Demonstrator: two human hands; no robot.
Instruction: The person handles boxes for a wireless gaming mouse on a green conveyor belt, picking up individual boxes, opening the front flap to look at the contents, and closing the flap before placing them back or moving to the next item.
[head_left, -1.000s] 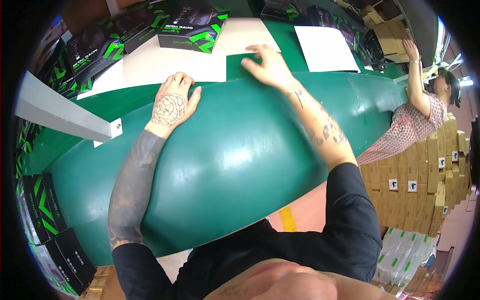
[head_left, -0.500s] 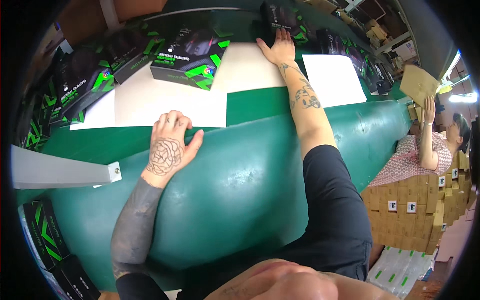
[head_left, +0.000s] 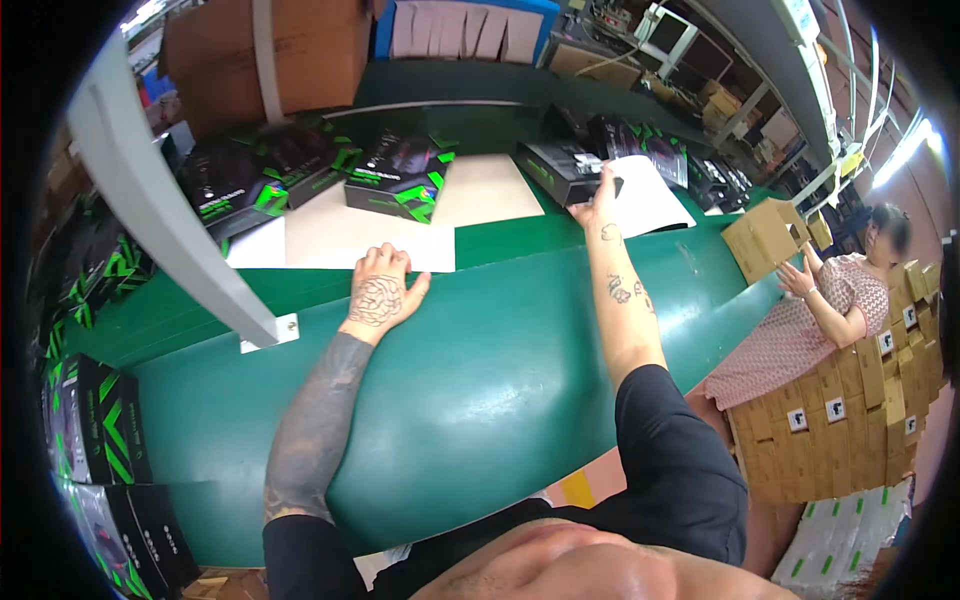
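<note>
My left hand point(head_left: 382, 290) lies on the near edge of a white sheet point(head_left: 430, 246), its fingers loosely bent and thumb apart, holding nothing. Farther off, my right hand point(head_left: 597, 205) grips the near right end of a black mouse box point(head_left: 562, 172), thumb low and a finger up along the side. Beside that hand lies another white sheet point(head_left: 655, 205), partly against the box. Between my hands, a black and green mouse box point(head_left: 400, 178) rests on pale sheets point(head_left: 490, 195).
More black and green boxes point(head_left: 225, 190) line the left; others point(head_left: 640, 145) stand at the far right. A grey metal post point(head_left: 180, 190) crosses the green work surface point(head_left: 470, 380). At right, a person point(head_left: 840, 300) handles an open cardboard box point(head_left: 765, 240) near stacked cartons point(head_left: 830, 440).
My right hand has drawn back nearer and now grips the mouse box's end. My left hand stays at the sheet's edge. The view has tilted up; the person's cardboard box is lower.
</note>
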